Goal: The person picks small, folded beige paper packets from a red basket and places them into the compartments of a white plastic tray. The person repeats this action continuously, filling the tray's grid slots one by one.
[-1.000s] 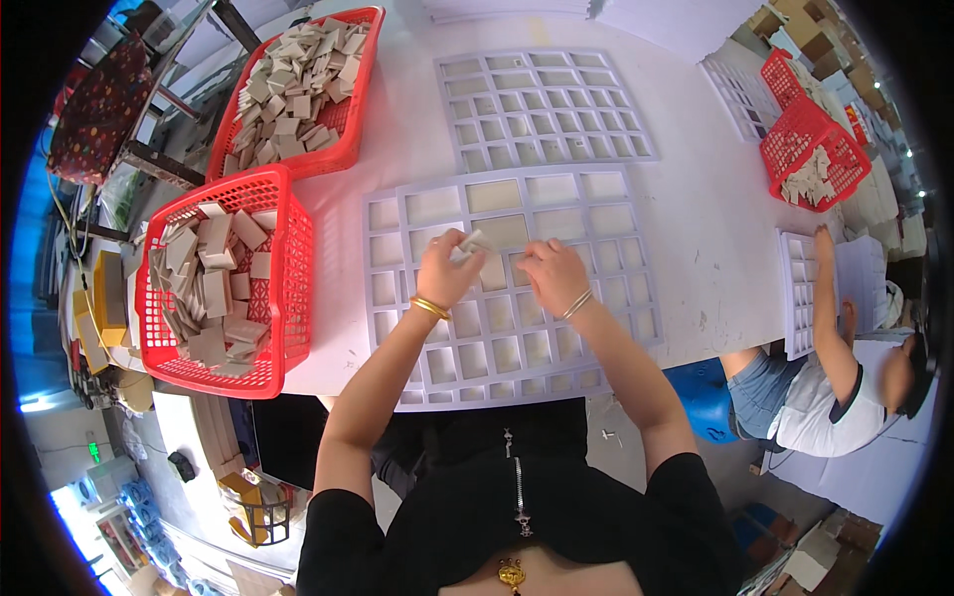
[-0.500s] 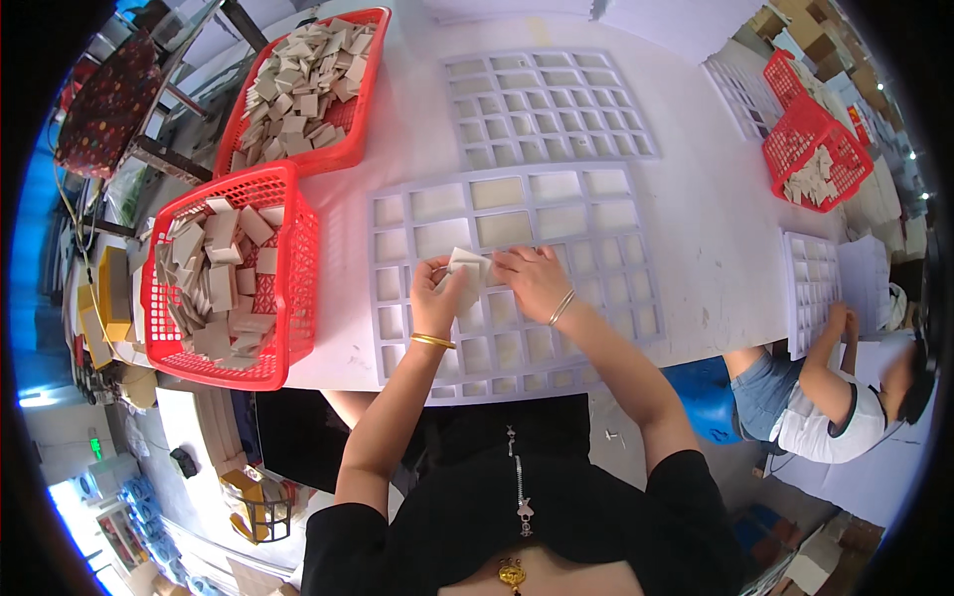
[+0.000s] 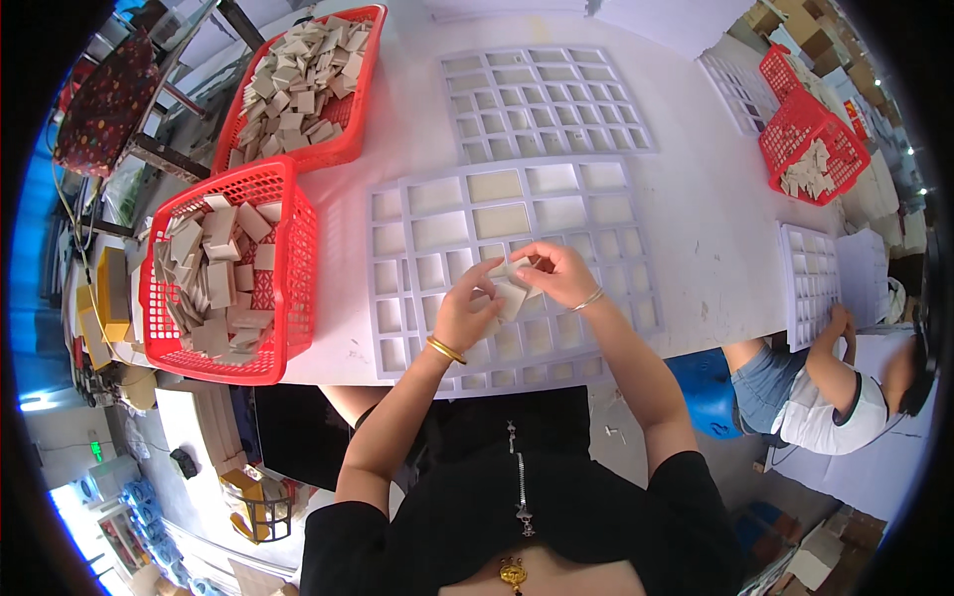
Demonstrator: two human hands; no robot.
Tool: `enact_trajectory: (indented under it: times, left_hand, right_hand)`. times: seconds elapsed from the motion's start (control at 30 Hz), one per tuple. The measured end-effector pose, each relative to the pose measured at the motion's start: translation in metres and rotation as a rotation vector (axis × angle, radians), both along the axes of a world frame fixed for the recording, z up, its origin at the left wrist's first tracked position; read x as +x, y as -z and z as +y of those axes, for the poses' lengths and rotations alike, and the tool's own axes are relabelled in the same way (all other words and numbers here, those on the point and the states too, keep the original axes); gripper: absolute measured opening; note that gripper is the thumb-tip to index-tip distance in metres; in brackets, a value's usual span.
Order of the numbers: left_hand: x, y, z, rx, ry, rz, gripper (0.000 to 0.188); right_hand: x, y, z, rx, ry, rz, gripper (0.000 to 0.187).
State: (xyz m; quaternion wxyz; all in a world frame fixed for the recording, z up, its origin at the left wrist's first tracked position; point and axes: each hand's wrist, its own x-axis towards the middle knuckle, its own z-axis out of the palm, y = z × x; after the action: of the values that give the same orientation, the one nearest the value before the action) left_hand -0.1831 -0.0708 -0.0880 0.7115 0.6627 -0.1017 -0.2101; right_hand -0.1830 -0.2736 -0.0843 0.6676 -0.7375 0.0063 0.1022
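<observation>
My left hand [image 3: 469,306] is closed around a few pale square tiles [image 3: 511,297] above the middle of a white compartment tray [image 3: 389,182]. Close beside it, my right hand [image 3: 559,274] pinches a pale tile [image 3: 521,267] between thumb and fingers, near the left fingertips. Cream-coloured pieces fill some of the tray's compartments, two larger ones near its top among them. Both hands hide several compartments in the tray's middle.
Two red baskets [image 3: 300,298] of loose tiles stand at the left. Another white compartment tray [image 3: 549,100] lies beyond mine. At the right, a person [image 3: 830,397] sits by a white tray [image 3: 810,273], with a red basket [image 3: 831,134] farther back.
My left hand has shifted right with the tiles, which now show fanned apart. My right hand has moved slightly right and pinches a tile over the tray.
</observation>
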Motion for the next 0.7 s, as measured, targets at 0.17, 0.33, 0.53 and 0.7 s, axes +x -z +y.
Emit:
enact_trajectory:
  times: [0.17,0.33,0.53,0.7]
  left_hand:
    - [0.004,0.012,0.005,0.352,0.018,-0.357,0.036]
    - [0.004,0.010,0.009,0.503,0.013,-0.282,0.023]
    - [0.007,0.016,-0.001,0.668,0.037,-0.325,0.019]
    - [0.006,0.024,-0.006,0.772,0.028,-0.574,0.023]
  right_hand:
    - [-0.003,0.011,-0.014,-0.169,0.267,-0.236,0.018]
    - [-0.019,0.011,-0.025,-0.282,0.135,-0.115,0.015]
    - [-0.023,0.021,-0.021,-0.346,0.022,-0.112,0.014]
    - [-0.022,0.017,-0.020,-0.377,-0.014,-0.138,0.013]
